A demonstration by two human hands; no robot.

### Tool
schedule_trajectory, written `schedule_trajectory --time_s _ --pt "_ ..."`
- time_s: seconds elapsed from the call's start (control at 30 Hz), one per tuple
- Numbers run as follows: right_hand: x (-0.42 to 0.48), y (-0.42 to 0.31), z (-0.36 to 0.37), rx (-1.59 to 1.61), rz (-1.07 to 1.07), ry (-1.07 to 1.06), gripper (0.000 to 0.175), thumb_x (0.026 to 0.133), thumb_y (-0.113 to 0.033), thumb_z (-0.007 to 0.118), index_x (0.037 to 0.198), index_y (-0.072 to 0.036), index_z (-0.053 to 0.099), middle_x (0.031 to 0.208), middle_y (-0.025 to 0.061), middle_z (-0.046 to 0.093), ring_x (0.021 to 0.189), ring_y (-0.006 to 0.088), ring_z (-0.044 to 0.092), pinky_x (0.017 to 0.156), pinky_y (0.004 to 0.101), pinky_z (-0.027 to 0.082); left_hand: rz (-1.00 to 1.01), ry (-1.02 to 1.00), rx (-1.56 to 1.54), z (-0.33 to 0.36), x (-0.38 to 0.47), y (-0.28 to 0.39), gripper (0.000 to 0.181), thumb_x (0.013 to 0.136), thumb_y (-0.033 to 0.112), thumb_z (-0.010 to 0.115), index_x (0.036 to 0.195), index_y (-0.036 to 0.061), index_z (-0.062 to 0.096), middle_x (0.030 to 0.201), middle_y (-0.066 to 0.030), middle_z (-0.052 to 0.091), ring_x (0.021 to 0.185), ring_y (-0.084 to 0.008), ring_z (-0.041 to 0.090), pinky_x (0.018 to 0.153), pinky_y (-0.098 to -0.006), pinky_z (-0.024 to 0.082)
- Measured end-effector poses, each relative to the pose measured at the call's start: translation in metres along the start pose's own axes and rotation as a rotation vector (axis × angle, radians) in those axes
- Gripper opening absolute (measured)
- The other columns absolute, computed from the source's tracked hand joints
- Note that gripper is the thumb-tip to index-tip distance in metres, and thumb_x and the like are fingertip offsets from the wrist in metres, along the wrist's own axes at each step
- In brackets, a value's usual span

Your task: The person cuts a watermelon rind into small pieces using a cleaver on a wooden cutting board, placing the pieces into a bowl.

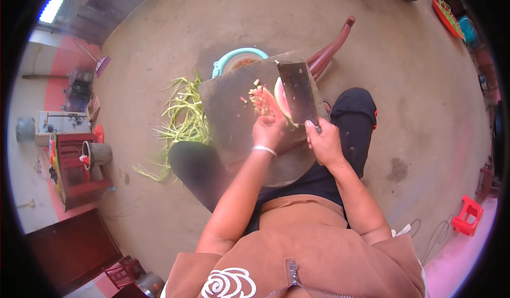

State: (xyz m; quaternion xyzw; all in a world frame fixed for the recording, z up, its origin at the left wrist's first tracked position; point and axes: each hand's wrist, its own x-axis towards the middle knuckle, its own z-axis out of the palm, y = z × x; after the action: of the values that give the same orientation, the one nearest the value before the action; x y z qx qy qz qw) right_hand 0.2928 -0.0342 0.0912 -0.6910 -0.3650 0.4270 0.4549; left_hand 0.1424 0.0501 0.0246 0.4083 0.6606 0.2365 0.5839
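A dark cleaver point(297, 93) stands over the right part of a worn chopping board point(227, 110), its handle in my right hand point(324, 140). Left of the blade lies a watermelon rind wedge point(281, 97) with pink flesh and a green edge. The fingers of my left hand point(270, 130) are bent around the near end of a pink watermelon strip point(271, 100). Small diced rind pieces point(259, 102) are heaped beside that strip, and a few lie scattered farther left. The fingertips of my left hand are partly hidden.
Beyond the board, a turquoise-rimmed basin point(241, 51) holds reddish pieces. Long green stems point(185, 112) lie on the floor by my left knee. A reddish-brown curved leg point(332, 47) juts out past the board. A red plastic stool point(468, 216) is at far right.
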Motion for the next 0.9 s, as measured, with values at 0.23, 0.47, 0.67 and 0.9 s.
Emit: schedule_trajectory --time_s 0.23,0.47,0.67,0.9 --pt "-0.002 0.015 -0.001 -0.1 -0.031 -0.013 0.024 0.096 -0.022 0.063 0.088 0.001 0.064 0.062 0.015 0.062 0.055 0.0293 0.064 0.056 0.0403 0.048 0.067 -0.024 -0.321 -0.029 -0.026 0.013 0.025 0.09 0.02 0.077 0.101 0.0044 0.061 0.087 -0.0051 0.066 0.059 -0.0127 0.065 0.048 -0.0217 0.05" --pt "-0.014 0.004 0.009 -0.236 -0.075 -0.151 0.025 0.095 -0.026 0.062 0.091 -0.001 0.066 0.071 0.0213 0.065 0.071 0.0423 0.066 0.063 0.0476 0.05 0.031 -0.02 -0.243 -0.095 -0.047 -0.007 0.021 0.093 0.02 0.074 0.1 0.0044 0.062 0.084 -0.0028 0.066 0.059 -0.0102 0.063 0.05 -0.0205 0.049" --pt "-0.018 -0.012 0.03 -0.519 -0.224 -0.265 0.024 0.094 -0.027 0.062 0.1 -0.005 0.067 0.075 0.0201 0.068 0.074 0.0411 0.068 0.068 0.0503 0.053 0.149 0.154 0.141 -0.128 -0.051 -0.072 0.023 0.092 0.023 0.075 0.099 0.0045 0.064 0.074 -0.0016 0.066 0.059 -0.0105 0.063 0.053 -0.025 0.049" --pt "-0.007 -0.025 0.045 -0.771 -0.43 -0.317 0.021 0.094 -0.025 0.061 0.103 -0.007 0.067 0.078 0.0179 0.07 0.075 0.0391 0.069 0.069 0.051 0.055 0.449 0.434 0.711 -0.119 -0.055 -0.059 0.024 0.083 0.024 0.079 0.098 0.0102 0.067 0.067 -0.0069 0.063 0.062 -0.0254 0.064 0.06 -0.039 0.049"
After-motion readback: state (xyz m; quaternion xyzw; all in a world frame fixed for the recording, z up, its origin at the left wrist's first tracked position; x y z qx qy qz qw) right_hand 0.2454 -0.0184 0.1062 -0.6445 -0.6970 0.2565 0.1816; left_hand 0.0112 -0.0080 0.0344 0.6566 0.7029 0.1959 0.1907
